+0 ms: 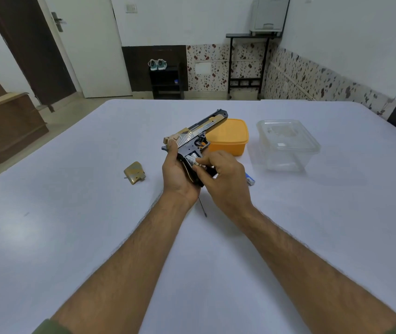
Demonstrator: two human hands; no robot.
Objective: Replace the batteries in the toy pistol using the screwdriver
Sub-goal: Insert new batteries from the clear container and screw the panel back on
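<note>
A black and gold toy pistol [199, 133] is held above the table, barrel pointing up and to the right. My left hand [176, 172] grips its handle from below. The handle's battery bay is uncovered and batteries [191, 158] show inside it. My right hand [223, 177] pinches a battery at the bay with thumb and fingertips. The gold battery cover [134, 172] lies on the table to the left. The screwdriver [202, 206] lies on the table beneath my hands, only its thin shaft showing.
An orange lidded box [233, 138] sits just behind the pistol, and a clear plastic container [286, 145] stands to its right. A small blue and white item [250, 178] peeks out right of my right hand. The white table [71, 237] spreads around.
</note>
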